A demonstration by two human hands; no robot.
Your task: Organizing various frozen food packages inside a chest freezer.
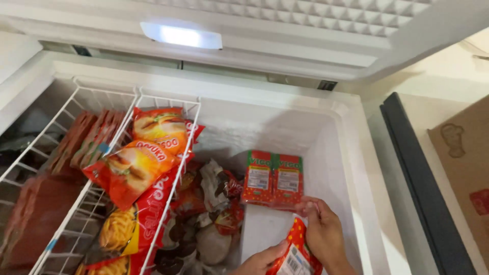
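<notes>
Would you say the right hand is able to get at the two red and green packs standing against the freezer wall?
Probably yes: the right hand is just below the two red and green packs, with nothing between, though it already grips a red packet.

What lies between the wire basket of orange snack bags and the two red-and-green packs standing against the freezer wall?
In the head view, a jumble of loose wrapped frozen items fills the freezer floor between the wire basket and the two red-and-green packs.

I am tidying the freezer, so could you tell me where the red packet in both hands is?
The red packet is at the bottom right of the head view, below two upright red cartons.
</notes>
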